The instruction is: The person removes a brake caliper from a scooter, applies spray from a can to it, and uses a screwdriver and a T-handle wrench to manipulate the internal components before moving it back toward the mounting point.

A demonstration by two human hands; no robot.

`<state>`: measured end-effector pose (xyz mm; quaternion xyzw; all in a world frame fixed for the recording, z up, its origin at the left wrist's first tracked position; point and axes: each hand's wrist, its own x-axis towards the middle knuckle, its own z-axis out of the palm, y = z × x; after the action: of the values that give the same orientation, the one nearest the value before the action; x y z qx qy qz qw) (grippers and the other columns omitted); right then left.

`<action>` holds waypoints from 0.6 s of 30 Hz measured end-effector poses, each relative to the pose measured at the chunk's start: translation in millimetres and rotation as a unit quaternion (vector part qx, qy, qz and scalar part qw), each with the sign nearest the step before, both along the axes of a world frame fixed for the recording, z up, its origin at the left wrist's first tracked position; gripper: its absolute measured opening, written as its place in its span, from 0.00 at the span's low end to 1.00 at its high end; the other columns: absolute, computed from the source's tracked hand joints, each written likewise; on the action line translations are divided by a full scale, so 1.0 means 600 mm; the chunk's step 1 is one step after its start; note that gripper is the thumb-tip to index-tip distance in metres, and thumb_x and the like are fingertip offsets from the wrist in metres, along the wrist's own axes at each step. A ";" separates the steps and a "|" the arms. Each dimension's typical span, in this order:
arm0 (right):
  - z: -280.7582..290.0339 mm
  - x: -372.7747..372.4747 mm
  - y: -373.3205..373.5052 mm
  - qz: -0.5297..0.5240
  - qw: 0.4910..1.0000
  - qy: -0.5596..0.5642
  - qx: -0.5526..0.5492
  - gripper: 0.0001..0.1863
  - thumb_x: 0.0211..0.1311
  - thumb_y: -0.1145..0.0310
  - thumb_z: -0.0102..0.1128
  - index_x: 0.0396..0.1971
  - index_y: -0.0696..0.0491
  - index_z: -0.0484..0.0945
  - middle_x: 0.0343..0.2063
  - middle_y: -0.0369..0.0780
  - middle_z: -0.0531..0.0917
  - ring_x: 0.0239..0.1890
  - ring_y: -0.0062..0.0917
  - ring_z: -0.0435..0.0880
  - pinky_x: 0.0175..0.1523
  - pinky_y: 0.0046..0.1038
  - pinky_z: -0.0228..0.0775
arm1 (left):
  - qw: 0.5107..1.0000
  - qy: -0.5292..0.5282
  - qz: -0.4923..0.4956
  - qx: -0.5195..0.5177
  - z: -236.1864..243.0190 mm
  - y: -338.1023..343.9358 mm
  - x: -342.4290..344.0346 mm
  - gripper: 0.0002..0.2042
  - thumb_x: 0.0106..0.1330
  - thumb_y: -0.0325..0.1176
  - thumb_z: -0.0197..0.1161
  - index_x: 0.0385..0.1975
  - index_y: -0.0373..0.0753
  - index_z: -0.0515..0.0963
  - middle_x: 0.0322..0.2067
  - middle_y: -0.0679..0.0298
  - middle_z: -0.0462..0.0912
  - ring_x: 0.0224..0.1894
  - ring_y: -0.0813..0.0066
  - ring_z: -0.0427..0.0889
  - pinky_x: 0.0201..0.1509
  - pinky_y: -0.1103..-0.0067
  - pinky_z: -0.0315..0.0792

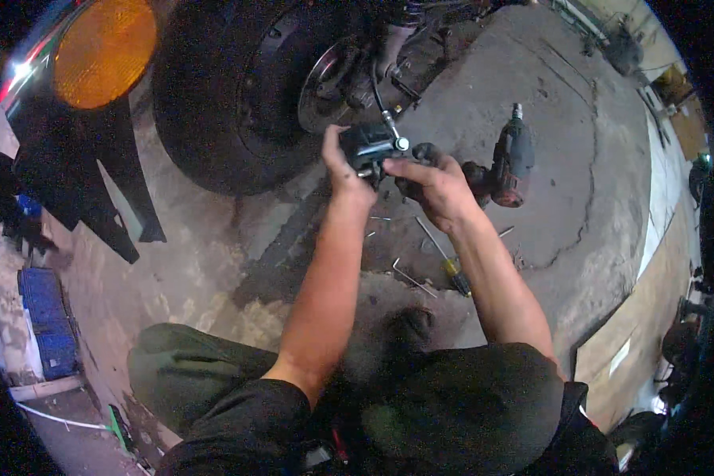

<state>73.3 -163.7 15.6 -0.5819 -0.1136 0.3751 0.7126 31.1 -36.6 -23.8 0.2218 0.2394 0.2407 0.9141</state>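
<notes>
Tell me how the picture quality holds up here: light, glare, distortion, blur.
Head view: strong fisheye bending with black corners; glare streak at the upper left beside the orange reflector; the tyre and wheel well sink into deep shadow; the concrete floor is evenly lit; the left hand, right hand and the dark metal part they hold look slightly soft.

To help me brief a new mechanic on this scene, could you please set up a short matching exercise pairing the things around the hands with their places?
Things:
1. dark metal part
2. power drill
3. yellow-handled screwdriver
4. orange reflector

Places:
A. top left of the view
B. on the floor between the forearms
C. held in the left hand and right hand
D. on the concrete floor, right of the right hand

Pairs: 1-C, 2-D, 3-B, 4-A
</notes>
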 end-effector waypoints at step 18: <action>-0.011 -0.040 0.004 -0.067 0.991 0.099 0.058 0.30 0.45 0.78 0.65 0.48 0.62 0.60 0.32 0.42 0.79 0.34 0.27 0.79 0.39 0.27 0.73 | 0.999 0.002 -0.006 0.036 0.005 0.002 -0.011 0.25 0.55 0.54 0.43 0.37 0.39 0.77 0.31 0.61 0.81 0.32 0.65 0.80 0.39 0.69 0.75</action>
<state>49.3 -161.0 9.1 -0.5055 -0.0245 0.3751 0.7766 24.8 -35.3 -21.1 0.2566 0.2308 0.2434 0.9065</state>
